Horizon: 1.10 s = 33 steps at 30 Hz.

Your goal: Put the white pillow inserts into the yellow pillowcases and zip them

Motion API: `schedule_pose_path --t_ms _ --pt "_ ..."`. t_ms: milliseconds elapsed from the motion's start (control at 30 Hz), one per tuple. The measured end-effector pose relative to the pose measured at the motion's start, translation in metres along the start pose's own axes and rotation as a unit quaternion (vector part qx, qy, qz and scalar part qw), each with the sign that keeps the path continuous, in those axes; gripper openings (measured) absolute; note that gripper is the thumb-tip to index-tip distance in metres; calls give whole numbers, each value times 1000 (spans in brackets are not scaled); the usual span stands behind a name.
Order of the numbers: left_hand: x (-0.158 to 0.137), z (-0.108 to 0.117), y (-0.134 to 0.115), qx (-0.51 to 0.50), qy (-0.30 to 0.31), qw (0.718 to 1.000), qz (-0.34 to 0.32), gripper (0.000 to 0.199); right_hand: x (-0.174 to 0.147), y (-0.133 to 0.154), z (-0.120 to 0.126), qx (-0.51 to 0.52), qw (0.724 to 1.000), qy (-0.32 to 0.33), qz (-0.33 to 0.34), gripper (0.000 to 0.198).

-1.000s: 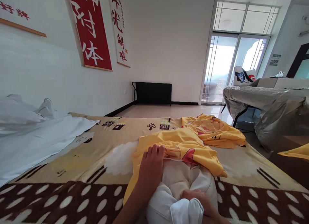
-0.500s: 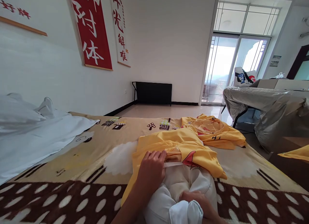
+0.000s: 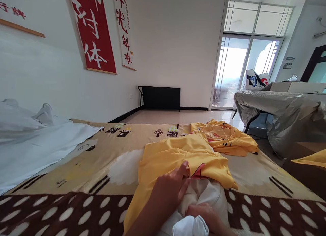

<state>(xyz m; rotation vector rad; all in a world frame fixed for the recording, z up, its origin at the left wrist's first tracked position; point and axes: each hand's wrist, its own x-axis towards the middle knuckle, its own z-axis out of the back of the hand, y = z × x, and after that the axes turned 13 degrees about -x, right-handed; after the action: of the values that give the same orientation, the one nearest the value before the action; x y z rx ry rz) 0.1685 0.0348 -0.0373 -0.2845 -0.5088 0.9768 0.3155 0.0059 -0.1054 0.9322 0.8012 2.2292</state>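
Head view: left hand (image 3: 171, 185), now further right, pinches yellow cover (image 3: 163, 156); right hand (image 3: 205, 215) grips white pillow (image 3: 212, 192).

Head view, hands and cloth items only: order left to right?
White cloth → left hand → right hand → yellow cloth at the right edge. Left out for overlap: yellow cover, white padded piece, crumpled yellow cloth.
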Motion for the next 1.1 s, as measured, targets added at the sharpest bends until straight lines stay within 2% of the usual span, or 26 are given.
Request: schedule_pose_path --t_ms 100,167,300,433,500,667,800,900,967,1100 --pt "0 -3 0 60 81 994 -32 56 2 1 -7 -10 1000 8 25 48" --pt "1 -5 0 100 91 990 -34 49 1 -3 -13 -14 999 12 32 45" --pt "3 -9 -3 151 45 985 -67 39 0 -10 -18 -18 999 0 39 39" --pt "4 -12 -3 211 -33 968 -133 27 -1 -11 -16 -9 999 -2 44 31" --pt "4 -14 0 209 -73 961 -163 18 -1 -9 -15 4 999 0 38 28" --pt "5 -19 7 69 -177 950 -247 14 0 -6 -13 18 999 13 27 34" --pt "4 -17 7 -41 -176 949 -258 17 -2 -6 -12 18 1000 16 -6 43" --pt "2 -13 4 -148 -155 957 -197 16 -5 -1 -5 47 998 18 -24 42" --pt "1 -9 0 -236 -139 951 -144 15 -5 7 2 75 996 12 -53 40" --pt "-2 0 -10 -385 -120 914 -39 16 0 19 14 129 971 -85 -180 37"
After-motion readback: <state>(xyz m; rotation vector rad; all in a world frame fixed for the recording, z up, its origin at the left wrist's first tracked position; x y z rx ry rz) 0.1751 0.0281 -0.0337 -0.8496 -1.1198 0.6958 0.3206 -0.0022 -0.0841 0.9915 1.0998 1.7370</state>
